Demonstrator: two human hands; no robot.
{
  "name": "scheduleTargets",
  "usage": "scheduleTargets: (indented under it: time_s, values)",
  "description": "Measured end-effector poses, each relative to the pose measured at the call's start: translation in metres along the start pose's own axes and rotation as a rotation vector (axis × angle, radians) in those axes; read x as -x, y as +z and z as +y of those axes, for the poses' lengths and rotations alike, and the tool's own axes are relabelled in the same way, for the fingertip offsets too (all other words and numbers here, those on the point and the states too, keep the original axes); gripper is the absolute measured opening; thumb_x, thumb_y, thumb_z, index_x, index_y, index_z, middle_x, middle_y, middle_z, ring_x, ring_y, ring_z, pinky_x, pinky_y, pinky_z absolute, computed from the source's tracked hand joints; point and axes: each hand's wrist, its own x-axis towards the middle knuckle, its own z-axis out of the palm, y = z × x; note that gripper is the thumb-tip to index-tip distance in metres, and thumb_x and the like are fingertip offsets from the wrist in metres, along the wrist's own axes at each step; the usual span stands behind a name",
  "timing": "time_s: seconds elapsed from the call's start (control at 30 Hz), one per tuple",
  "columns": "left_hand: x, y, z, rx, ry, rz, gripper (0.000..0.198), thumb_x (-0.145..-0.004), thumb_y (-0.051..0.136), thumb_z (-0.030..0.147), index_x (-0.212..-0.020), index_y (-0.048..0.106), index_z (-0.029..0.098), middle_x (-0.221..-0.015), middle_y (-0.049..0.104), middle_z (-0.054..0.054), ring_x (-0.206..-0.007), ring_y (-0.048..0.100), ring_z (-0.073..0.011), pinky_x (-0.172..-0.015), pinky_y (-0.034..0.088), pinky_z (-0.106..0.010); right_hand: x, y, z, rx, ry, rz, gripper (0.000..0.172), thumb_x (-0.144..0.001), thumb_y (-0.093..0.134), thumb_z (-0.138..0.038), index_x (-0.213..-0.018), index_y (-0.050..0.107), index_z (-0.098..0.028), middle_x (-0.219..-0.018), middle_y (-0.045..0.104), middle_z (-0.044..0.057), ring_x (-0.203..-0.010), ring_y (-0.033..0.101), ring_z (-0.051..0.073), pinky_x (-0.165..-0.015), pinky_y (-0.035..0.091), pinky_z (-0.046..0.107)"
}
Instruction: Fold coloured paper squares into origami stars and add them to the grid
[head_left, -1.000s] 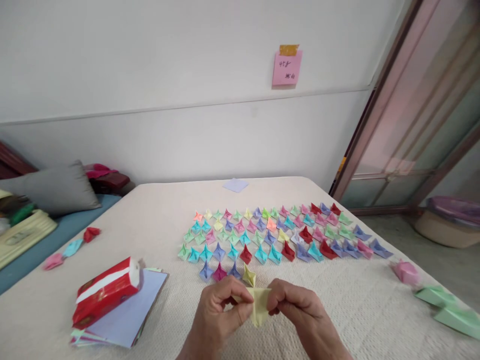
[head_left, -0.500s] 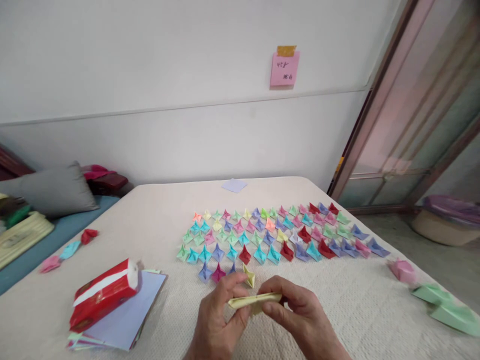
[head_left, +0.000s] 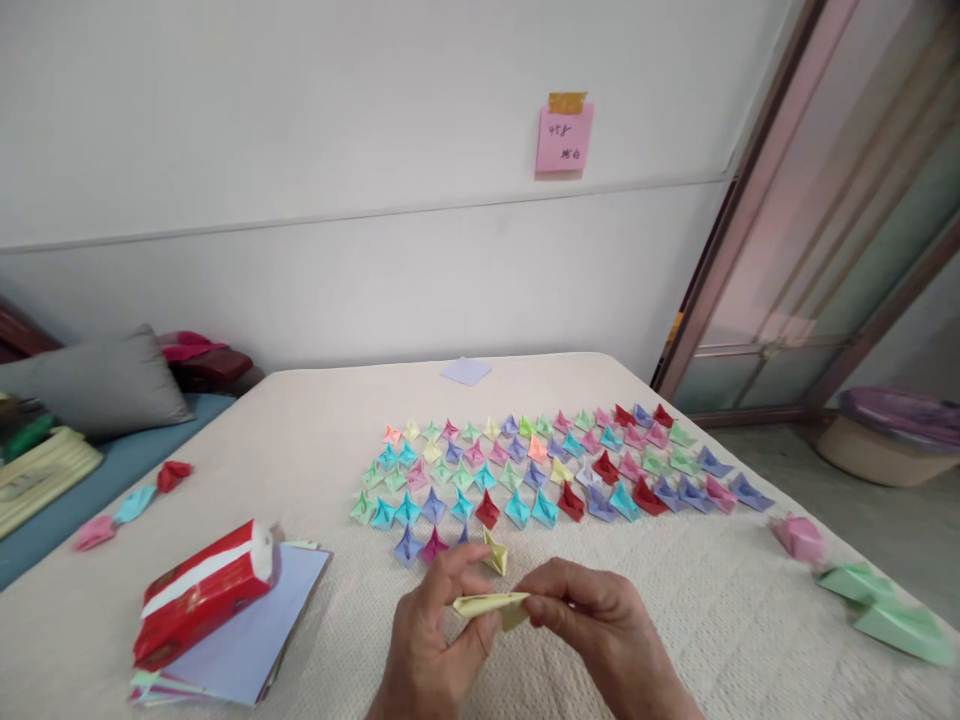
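A folded piece of pale yellow paper (head_left: 491, 605) is held up between both hands, above the quilted bed cover. My left hand (head_left: 442, 635) grips its left part between thumb and fingers. My right hand (head_left: 592, 620) pinches its right end, with thumb and forefinger pressed together. Just beyond the fingers stands a yellow folded paper boat (head_left: 495, 552). In line with it are a magenta paper boat (head_left: 433, 547) and a blue paper boat (head_left: 407, 546); another blue one is partly hidden behind my left fingers.
Rows of many-coloured paper boats (head_left: 517, 508) cover the middle of the bed. At left, a red tissue pack (head_left: 206, 595) lies on stacked paper sheets (head_left: 259, 630). Green folded papers (head_left: 900, 630) and a pink one (head_left: 799, 538) lie near the right edge. A lilac sheet (head_left: 466, 371) lies at the back.
My right fingers have slid along the yellow paper's right end and closed on it, so less of that end shows. My left hand keeps its grip. The view has shifted slightly.
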Motion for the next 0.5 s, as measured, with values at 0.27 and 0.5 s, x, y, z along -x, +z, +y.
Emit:
scheduleTargets:
  time_s: [0.27, 0.5]
  values:
    - [-0.0023, 0.0063, -0.0014, 0.029, -0.016, -0.052, 0.04, -0.075, 0.071, 0.029, -0.113, 0.059, 0.025, -0.07, 0.069, 0.001, -0.064, 0.063, -0.0155, -0.065, 0.047, -0.024, 0.0016, 0.0067, -0.0002, 0.112, -0.131, -0.014, 0.016, -0.078, 0.07, -0.033, -0.066, 0.07, -0.023, -0.067, 0.06, 0.001, -0.069, 0.054, 0.019, -0.064, 0.04, 0.029]
    - [-0.0042, -0.0016, -0.003, 0.098, 0.008, -0.096, 0.038, -0.077, 0.068, 0.031, -0.113, 0.059, 0.023, -0.081, 0.07, -0.001, -0.075, 0.064, -0.0164, -0.072, 0.047, -0.024, 0.0033, 0.0048, 0.0015, 0.041, -0.097, -0.006, 0.02, -0.08, 0.067, -0.031, -0.062, 0.067, -0.021, -0.066, 0.056, 0.0, -0.067, 0.052, 0.017, -0.062, 0.039, 0.029]
